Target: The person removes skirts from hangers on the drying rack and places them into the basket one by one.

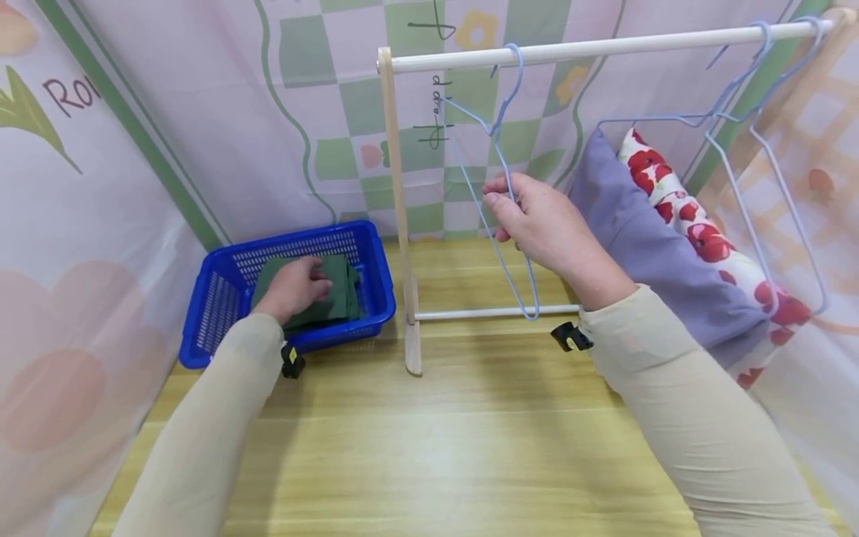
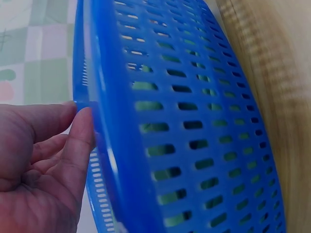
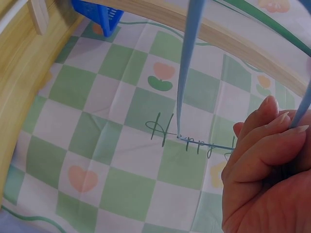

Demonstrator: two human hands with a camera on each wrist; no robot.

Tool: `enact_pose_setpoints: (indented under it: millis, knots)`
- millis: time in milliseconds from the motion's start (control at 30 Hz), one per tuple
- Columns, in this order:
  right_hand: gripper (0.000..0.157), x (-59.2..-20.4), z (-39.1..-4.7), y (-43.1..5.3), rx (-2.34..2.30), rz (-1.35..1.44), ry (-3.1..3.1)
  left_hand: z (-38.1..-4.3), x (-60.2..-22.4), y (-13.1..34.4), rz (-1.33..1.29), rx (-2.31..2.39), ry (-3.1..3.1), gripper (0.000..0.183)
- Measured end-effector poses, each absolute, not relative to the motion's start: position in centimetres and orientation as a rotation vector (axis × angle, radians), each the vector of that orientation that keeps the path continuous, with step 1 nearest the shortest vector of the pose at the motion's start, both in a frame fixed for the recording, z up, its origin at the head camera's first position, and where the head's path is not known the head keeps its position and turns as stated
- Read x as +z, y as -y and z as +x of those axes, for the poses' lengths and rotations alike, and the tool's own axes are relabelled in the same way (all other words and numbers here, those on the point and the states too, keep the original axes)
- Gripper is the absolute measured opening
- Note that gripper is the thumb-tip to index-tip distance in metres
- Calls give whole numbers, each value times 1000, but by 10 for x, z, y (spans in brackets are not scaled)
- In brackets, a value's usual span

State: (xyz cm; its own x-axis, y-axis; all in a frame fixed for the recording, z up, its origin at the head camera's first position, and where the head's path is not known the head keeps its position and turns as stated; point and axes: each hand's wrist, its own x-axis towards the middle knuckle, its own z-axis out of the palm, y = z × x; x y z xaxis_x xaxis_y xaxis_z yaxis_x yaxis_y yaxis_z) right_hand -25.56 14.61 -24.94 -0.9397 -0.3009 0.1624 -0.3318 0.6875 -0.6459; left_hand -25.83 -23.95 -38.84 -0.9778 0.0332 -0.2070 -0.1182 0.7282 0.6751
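Note:
A light blue clothes hanger (image 1: 503,160) hangs by its hook from the white rod of a small clothes rack. My right hand (image 1: 543,220) grips one sloping side of it, the fingers curled round the thin bar, as the right wrist view also shows. At the left, a folded dark green cloth (image 1: 338,287) lies inside a blue plastic basket (image 1: 376,298). Over that cloth is my left hand (image 1: 295,287), fingers loosely bent and nothing between them. In the left wrist view its thumb and fingertips (image 2: 83,119) overlap the basket's rim.
The rack's wooden post (image 1: 396,186) stands between basket and hanger, its white top rod (image 1: 604,49) running right. Two more blue hangers (image 1: 795,171) hang there. Below them are a lilac cushion-like item (image 1: 644,239) and a red-flowered one (image 1: 711,242). A patterned curtain (image 1: 362,112) backs the wooden tabletop (image 1: 429,447).

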Motion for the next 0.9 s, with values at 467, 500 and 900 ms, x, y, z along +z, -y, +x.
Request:
enact_pose_setpoints:
  millis: [467, 500, 900]
  knots:
    - [42, -250, -253, -146, 1123, 536, 2840, -251, -370, 221, 15, 1124, -2805, 59]
    - [43, -249, -253, -146, 1122, 537, 2842, -251, -368, 219, 18, 1138, -2801, 58]
    - [40, -248, -251, -145, 1117, 504, 2857, -247, -352, 201, 63, 1292, -2825, 58]
